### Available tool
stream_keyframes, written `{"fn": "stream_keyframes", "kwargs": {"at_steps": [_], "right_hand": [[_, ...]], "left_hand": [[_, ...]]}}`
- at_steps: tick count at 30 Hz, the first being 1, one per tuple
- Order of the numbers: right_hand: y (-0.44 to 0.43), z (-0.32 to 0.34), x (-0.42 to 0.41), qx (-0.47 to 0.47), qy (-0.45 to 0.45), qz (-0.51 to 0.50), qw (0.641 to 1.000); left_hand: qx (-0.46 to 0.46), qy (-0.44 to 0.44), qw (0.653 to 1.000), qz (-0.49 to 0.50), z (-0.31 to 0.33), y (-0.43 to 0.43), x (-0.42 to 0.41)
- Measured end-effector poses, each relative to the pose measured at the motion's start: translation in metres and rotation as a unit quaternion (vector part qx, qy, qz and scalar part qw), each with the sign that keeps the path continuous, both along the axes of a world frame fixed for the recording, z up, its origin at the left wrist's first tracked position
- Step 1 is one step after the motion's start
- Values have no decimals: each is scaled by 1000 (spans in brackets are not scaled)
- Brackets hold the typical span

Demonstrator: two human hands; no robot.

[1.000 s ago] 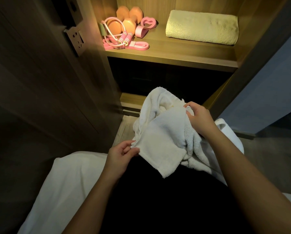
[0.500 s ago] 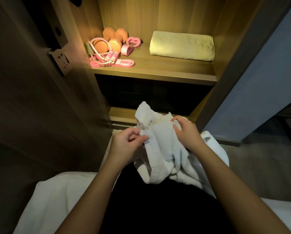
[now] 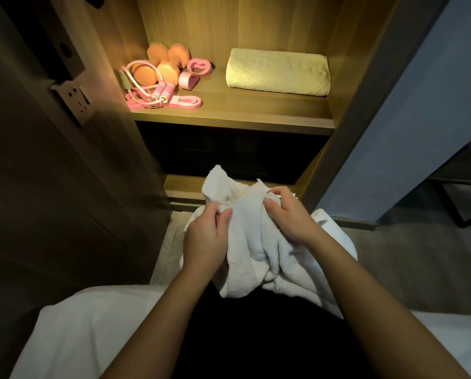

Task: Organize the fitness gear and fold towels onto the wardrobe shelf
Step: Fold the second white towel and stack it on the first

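A crumpled white towel (image 3: 252, 242) hangs bunched in front of me, below the lit wardrobe shelf (image 3: 234, 116). My left hand (image 3: 205, 239) pinches its upper left edge between thumb and fingers. My right hand (image 3: 289, 212) grips a fold at its upper right. On the shelf lies a folded pale yellow towel (image 3: 278, 71) at the right. At the left sit orange dumbbells (image 3: 160, 65), a pink skipping rope (image 3: 149, 86), a pink band (image 3: 185, 102) and a pink grip ring (image 3: 198, 66).
An open wardrobe door with a wall socket (image 3: 75, 101) stands at the left. A dark lower compartment (image 3: 229, 154) lies under the shelf. White bedding (image 3: 86, 329) spreads at the bottom. A blue-grey wall (image 3: 420, 132) rises at the right.
My left hand rose from the towel's lower corner to its upper edge, close to my right hand. The towel went from partly spread to bunched. My view lifted towards the shelf.
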State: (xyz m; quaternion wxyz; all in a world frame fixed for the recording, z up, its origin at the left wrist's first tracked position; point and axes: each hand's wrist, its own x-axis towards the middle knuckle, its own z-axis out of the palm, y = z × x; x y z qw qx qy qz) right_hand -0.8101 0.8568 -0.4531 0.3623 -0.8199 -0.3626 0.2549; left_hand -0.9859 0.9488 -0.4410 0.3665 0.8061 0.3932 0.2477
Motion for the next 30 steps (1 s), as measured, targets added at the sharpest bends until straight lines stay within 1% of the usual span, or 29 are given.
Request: {"fn": "stream_keyframes", "kwargs": {"at_steps": [5,7,9,12,14,16,18,21,23,25,27,30], "right_hand": [[-3,5,0,-2,2,-11,1000],[-4,5,-1,-5,-8,-17,1000],[-4,6,-3,-8,-19,-27,999],[-3,9,-3,-25,-19,-41,999],[-2,17,2,-64,-30,-18,997],[-3,27,10,-78,-11,-9,997],[-6,42,24,-36,16,-39,998],[-14,74,56,25,-32,-80,996],[-21,96,80,33,-66,-94,993],[-27,117,105,39,-77,-121,989],[-34,141,129,67,-89,-170,979],[-48,181,165,125,-128,-273,945]], "left_hand": [[97,122,988,-22,-2,-6,18],[117,150,981,-46,0,-7,20],[124,156,978,-68,1,-6,17],[121,138,980,-76,2,-4,11],[99,102,987,-71,6,-2,8],[86,63,991,-78,13,3,9],[97,36,991,-90,26,13,13],[127,-2,988,-84,60,49,24],[149,-12,985,-81,87,78,34],[170,-28,982,-83,114,107,44],[190,-35,979,-63,142,137,52],[204,-2,979,17,175,182,53]]}}
